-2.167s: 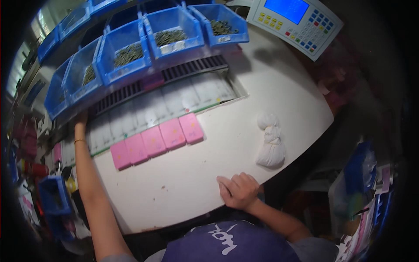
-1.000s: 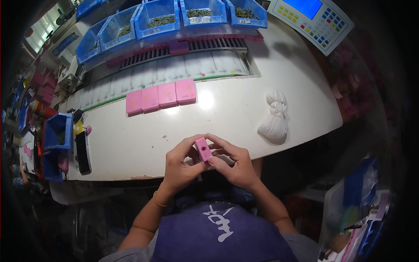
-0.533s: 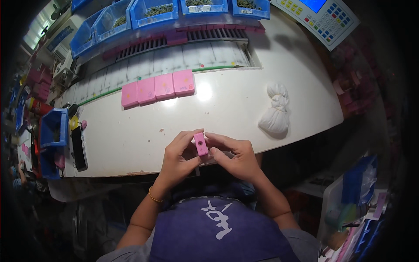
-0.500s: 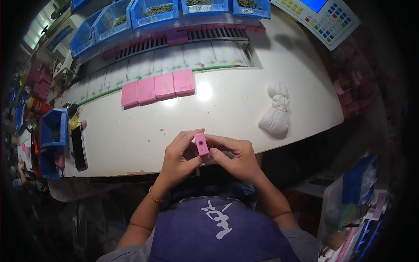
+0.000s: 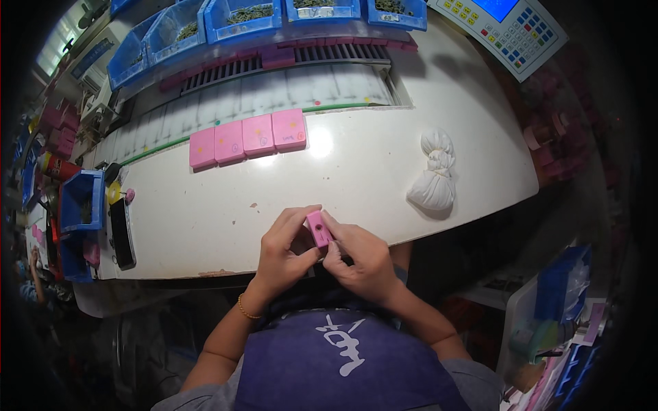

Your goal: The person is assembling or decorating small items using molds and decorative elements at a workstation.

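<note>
Between my two hands, at the near edge of the white table, a small pink block (image 5: 319, 229) is held on edge. One narrow face with a dark round hole points up. My left hand (image 5: 282, 243) grips it from the left, fingers along the far end and thumb at the near end. From the other side my right hand (image 5: 360, 257) has its fingers and thumb closed against the block. Farther off, several flat pink blocks (image 5: 257, 135) with small pen marks lie side by side in a row, touching no hand.
A knotted white cloth bag (image 5: 434, 188) lies at the right. Blue bins (image 5: 243, 31) of small dark pieces line the back, above a slatted rack (image 5: 226, 70). A keypad device (image 5: 507, 34) stands back right. At the left are a dark phone-like slab (image 5: 122, 233) and blue bins (image 5: 82, 205).
My right hand has shifted inward and closed its fingers nearer to the pink block. The block has tilted slightly and moved a little right. The row of blocks stays put.
</note>
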A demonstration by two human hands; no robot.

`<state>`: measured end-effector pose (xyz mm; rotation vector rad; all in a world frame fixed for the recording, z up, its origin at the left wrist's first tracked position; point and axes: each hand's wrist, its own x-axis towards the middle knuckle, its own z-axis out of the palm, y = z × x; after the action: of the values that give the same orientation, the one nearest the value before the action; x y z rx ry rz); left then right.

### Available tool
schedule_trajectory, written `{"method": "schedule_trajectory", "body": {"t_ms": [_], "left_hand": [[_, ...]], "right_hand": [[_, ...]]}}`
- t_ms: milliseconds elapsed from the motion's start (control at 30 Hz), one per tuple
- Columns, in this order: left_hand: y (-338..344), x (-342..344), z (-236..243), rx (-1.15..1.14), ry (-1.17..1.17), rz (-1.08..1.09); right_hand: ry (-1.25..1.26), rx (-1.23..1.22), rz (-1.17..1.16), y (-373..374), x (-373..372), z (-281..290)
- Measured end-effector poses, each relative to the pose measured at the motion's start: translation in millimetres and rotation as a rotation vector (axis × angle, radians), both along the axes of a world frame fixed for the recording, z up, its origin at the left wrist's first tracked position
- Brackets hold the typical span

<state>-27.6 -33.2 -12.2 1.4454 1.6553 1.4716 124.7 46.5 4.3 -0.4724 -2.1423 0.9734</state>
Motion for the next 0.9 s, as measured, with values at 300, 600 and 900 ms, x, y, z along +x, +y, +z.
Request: {"method": "schedule_trajectory", "body": {"t_ms": [300,600,900], "left_hand": [[1.6,5.9,-4.2,0.049,0.094,0.054],[0.4,7.4,-8.3,0.072,0.091,0.063],[-4.9,6.8,-10.4,-0.028,-0.04,0.047]], "right_hand": [[0.057,-0.133,-0.208,-6.5,-6.3,-3.4],[-0.175,-0.332,0.033,16.6,-0.8,27.6],[-0.171,-0.464,0.137,19.8,-6.1,4.9]]}}
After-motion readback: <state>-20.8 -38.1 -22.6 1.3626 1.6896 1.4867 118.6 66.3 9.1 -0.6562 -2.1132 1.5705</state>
